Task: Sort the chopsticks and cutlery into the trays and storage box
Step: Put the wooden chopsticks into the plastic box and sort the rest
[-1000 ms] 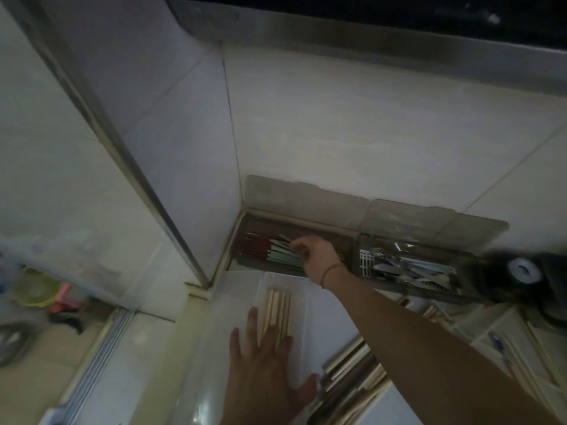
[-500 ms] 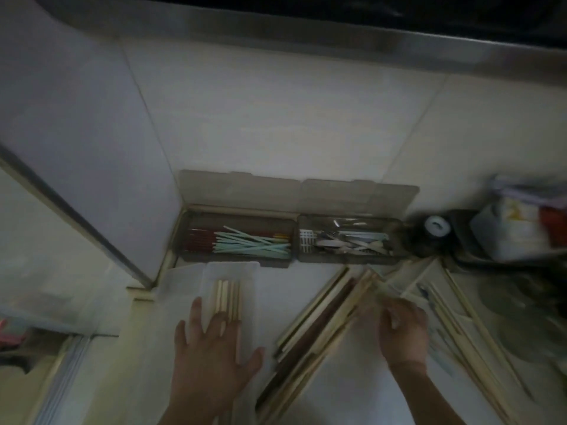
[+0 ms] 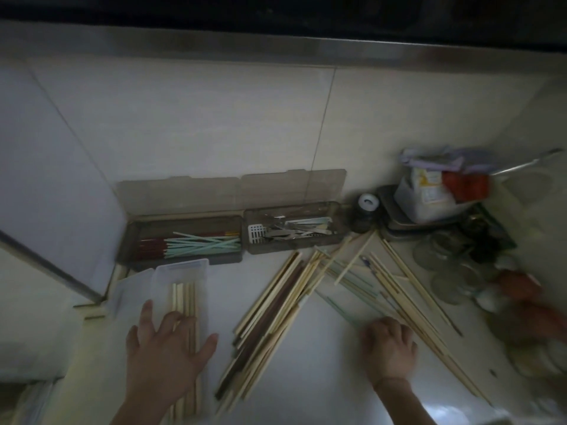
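My left hand [image 3: 165, 348] lies flat with spread fingers on pale wooden chopsticks [image 3: 184, 297] inside a clear plastic tray [image 3: 159, 280]. My right hand [image 3: 388, 348] reaches with curled fingers into a loose pile of pale and green chopsticks [image 3: 395, 289] on the counter; whether it grips any is blurred. A second pile of wooden and brown chopsticks [image 3: 273, 314] lies between the hands. Against the wall, a grey storage box [image 3: 132, 237] holds red and green chopsticks [image 3: 196, 245]. Beside it a second grey box [image 3: 337, 228] holds metal cutlery [image 3: 291, 230].
Both boxes' lids [image 3: 233, 191] stand open against the tiled wall. At the right are a small dark jar [image 3: 365, 210], a bagged container [image 3: 435, 191] on a tray, round glass lids [image 3: 445, 271] and blurred dishes. A metal post [image 3: 46, 265] bounds the left.
The view swung right and down. My right hand left the chopstick box at the wall, came back to the loose pile, then slid nearer along it. My left hand stayed on the tray.
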The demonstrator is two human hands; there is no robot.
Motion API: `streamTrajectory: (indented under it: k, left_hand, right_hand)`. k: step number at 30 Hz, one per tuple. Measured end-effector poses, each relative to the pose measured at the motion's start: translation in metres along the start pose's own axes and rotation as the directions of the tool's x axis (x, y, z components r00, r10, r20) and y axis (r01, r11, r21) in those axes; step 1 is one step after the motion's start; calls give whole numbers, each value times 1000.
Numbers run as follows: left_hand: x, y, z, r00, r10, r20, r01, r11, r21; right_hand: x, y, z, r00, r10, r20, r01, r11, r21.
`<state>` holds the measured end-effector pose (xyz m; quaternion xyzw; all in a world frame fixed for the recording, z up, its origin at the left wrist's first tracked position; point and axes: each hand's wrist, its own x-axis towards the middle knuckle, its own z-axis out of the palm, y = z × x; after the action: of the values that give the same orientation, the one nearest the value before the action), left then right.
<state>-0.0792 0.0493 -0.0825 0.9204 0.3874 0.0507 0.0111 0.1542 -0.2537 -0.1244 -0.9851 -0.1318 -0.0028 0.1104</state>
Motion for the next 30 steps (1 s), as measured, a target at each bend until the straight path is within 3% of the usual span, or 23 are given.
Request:
streamTrajectory:
  k: [8,11,14,18,21,25,30]
  left_hand:
    - [-1,0,2,1000,-1,-3,1,999,-33]
    - [-1,0,1,1000,4,-12,-5,999,-38]
    - [-1,1,0,1000,3,-14,-4,999,-50]
    - [0,2,-2,1000,6,-13,-6,999,-50]
    - [2,2,-4,1000,3,6,-2,999,-44]
    - [1,1,-6,999,-4,44,7,998,-57]
    - [3,4,-6,998,-18,52,22,995,-94]
  right_hand:
    - [0,-2,-15,998,6,62,-2,999,-54]
    - [5,-14,-29,998,-58,24,56,996,69]
    - [16,-41,-45,985,-159,73,139,963,231]
    - [34,-93,-49,949,-310,61,275,905,324]
    - [47,-147,-48,889,-453,75,377,813,443]
    - [65,-227,-44,788,-615,-3,558,713,424]
    - [89,-310,-27,682,-721,122,591,642,488]
